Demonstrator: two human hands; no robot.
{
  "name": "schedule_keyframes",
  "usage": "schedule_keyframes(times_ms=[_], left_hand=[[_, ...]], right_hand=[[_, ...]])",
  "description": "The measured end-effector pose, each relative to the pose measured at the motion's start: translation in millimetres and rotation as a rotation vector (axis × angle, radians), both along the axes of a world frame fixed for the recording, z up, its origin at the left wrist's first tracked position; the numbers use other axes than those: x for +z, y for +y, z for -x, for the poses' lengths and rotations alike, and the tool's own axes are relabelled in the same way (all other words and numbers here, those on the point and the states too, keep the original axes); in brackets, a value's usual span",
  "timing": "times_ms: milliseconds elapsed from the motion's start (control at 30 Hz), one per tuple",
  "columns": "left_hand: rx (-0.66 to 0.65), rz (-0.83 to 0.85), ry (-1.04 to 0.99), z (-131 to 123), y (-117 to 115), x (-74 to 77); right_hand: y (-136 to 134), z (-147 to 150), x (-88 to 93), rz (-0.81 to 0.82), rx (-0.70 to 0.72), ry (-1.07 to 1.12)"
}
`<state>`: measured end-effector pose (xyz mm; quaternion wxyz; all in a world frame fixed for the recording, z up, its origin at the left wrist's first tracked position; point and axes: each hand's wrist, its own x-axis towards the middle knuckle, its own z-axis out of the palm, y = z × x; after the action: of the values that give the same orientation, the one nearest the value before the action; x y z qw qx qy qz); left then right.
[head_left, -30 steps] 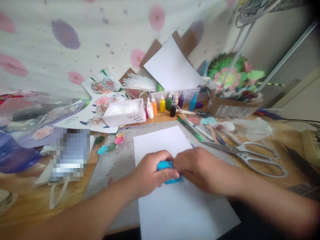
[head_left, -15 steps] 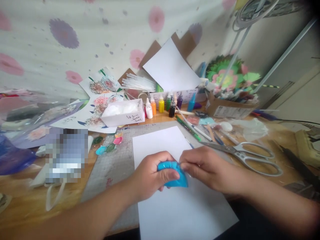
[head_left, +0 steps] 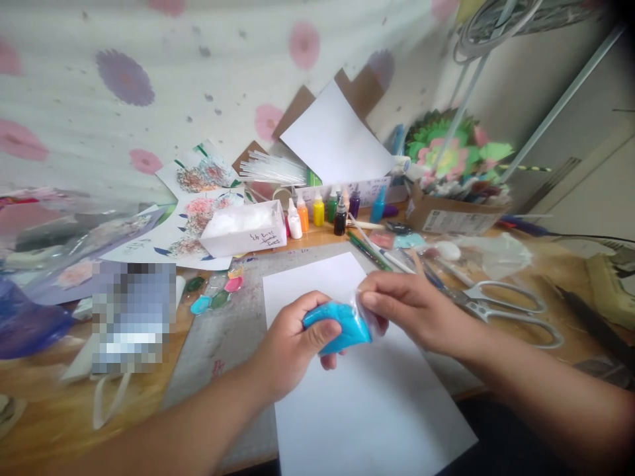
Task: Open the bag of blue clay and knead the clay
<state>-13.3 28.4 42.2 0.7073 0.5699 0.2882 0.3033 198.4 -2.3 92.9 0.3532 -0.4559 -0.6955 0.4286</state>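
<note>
Head view, left hand (head_left: 292, 347) grip clenched on blue lump (head_left: 340, 327), right hand (head_left: 411, 307) pinching its clear wrap — edges blurred

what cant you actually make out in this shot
- Head view: what the blue lump is made of; the left hand covers its near side.
- Whether the clear wrapper pinched by the right hand is a bag or film: blurred.
- The thing left of the cutting mat: pixelated.
- Writing on the white box: too small.

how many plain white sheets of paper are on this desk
2: one white sheet flat on the mat under both hands, another white sheet propped against the back wall. More may be hidden in the clutter.
</note>
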Motion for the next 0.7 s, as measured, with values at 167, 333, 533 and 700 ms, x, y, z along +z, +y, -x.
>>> schedule_keyframes(times_ms=[167,333,533,700], left_hand=[[0.109,0.027,-0.067,-1.7,1.7,-0.4],[0.025,0.010,-0.021,-2.8,-0.4,0.5],[-0.062,-0.014,0.042,-6.7,-6.2,3.8],[-0.034,-0.066,0.048,-4.6,-4.7,4.4]], right_hand=[[-6.5,-1.9,0.5,0.019,0.050,-0.147],[-14.4,4.3,0.5,-0.102,0.017,-0.283],[-14.5,19.8,-2.3,-0.029,0.164,-0.080],[-10.5,29.0,1.0,-0.056,0.181,-0.120]])
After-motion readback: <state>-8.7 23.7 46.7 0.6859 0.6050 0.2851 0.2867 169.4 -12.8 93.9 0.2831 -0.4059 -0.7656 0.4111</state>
